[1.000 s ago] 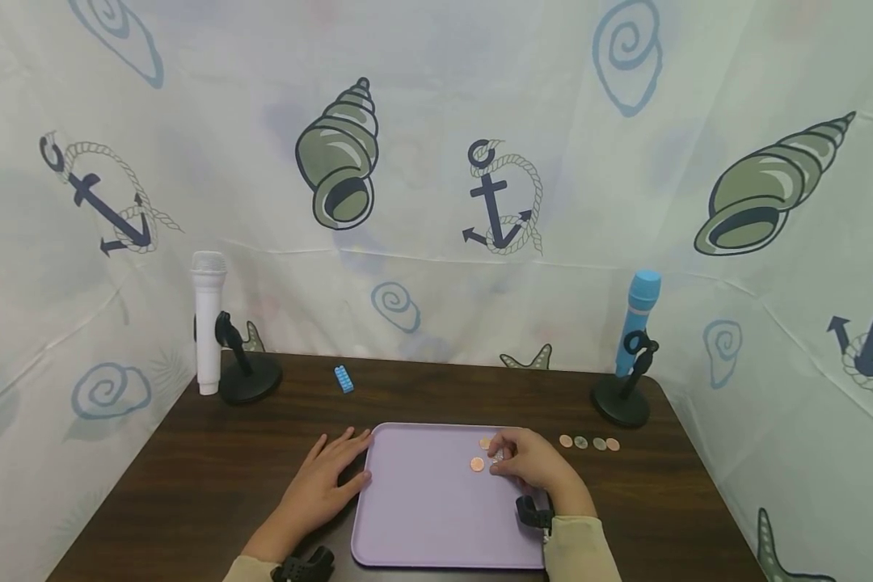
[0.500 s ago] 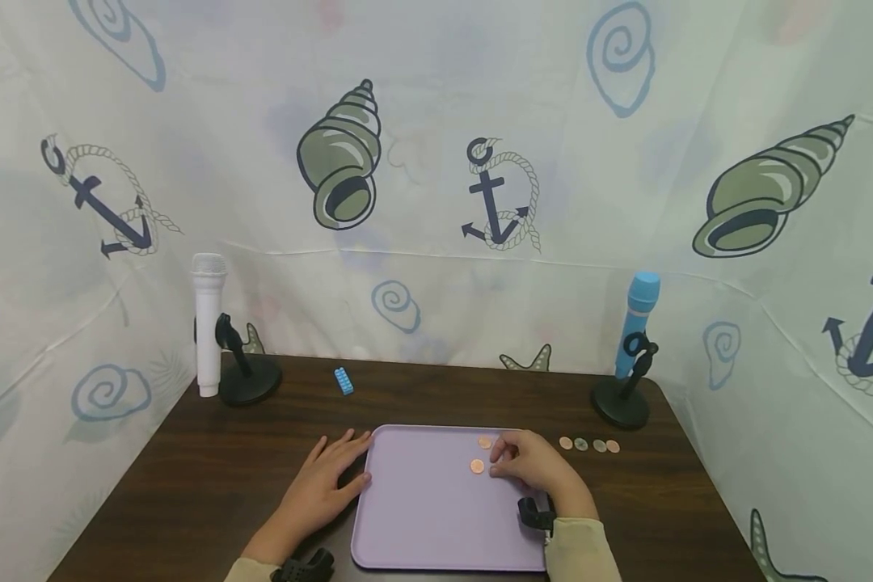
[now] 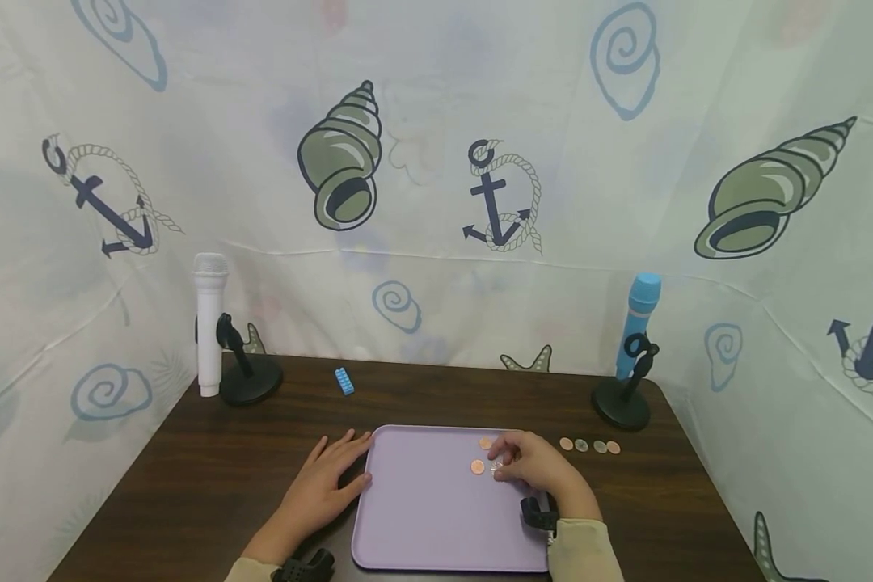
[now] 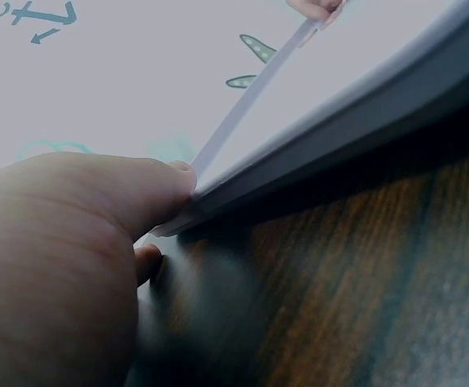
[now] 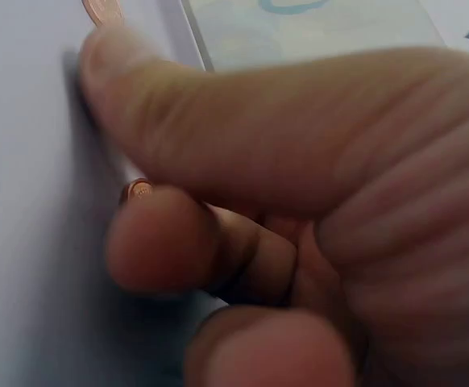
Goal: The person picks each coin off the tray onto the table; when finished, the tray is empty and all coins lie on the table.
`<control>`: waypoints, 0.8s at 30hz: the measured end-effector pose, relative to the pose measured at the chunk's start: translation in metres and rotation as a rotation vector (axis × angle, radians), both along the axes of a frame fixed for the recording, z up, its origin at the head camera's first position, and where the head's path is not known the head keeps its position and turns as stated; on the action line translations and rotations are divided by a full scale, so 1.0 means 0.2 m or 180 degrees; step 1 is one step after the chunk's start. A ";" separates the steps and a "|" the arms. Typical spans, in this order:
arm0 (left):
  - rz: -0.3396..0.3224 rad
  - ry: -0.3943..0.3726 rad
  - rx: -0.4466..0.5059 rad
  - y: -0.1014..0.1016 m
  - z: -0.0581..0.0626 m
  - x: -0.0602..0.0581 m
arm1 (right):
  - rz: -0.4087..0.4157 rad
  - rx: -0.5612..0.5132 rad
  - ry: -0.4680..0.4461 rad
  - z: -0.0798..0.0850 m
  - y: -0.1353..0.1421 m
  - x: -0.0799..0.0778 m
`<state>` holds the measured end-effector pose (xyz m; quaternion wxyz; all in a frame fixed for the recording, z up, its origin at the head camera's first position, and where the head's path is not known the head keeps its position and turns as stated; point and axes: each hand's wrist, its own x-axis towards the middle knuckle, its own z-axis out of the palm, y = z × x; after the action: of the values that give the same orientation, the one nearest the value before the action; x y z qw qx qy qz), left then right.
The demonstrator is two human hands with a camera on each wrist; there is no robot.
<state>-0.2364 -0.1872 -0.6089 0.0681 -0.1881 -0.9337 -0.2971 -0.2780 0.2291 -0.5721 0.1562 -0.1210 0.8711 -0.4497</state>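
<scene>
A lilac tray (image 3: 436, 509) lies on the dark wooden table. My left hand (image 3: 331, 477) is spread flat on the table at its left side, and in the left wrist view the thumb (image 4: 150, 185) touches the tray's edge. Over the tray's upper right my right hand (image 3: 534, 462) has its fingers curled, a silvery coin (image 3: 496, 466) showing between thumb and forefinger. The right wrist view shows a copper coin (image 5: 140, 190) by a curled fingertip, partly hidden by the thumb. Two copper coins lie left of this hand, the nearer coin (image 3: 477, 466) and the farther coin (image 3: 485, 444).
Right of the tray lies a row of several coins (image 3: 581, 445). A blue microphone (image 3: 636, 315) on a black stand is behind them. At the back left are a white microphone (image 3: 209, 323) on its stand and a blue toy brick (image 3: 344, 381). A patterned cloth (image 3: 436, 202) hangs behind.
The silvery coin was hidden under my right fingers half a second ago and shows again now. The right hand has shifted slightly rightward; the left hand has stayed still.
</scene>
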 end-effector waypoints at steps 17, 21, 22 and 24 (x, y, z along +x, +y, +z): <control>0.0001 0.0054 0.0015 0.00 -0.01 0.01 | -0.0050 0.0093 0.0166 -0.01 0.00 -0.02; -0.0003 -0.0022 0.0012 0.00 0.00 0.01 | -0.0032 -0.0155 0.0051 -0.02 0.03 -0.02; -0.0003 -0.0039 0.0015 0.00 0.00 0.00 | -0.0038 -0.0214 0.0015 -0.03 0.04 -0.02; 0.0004 -0.0073 0.0015 0.00 0.00 0.00 | -0.0028 -0.0378 -0.0076 -0.03 0.07 -0.02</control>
<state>-0.2359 -0.1882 -0.6092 0.0581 -0.1840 -0.9338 -0.3013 -0.2816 0.2431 -0.5788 0.1571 -0.1208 0.8415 -0.5026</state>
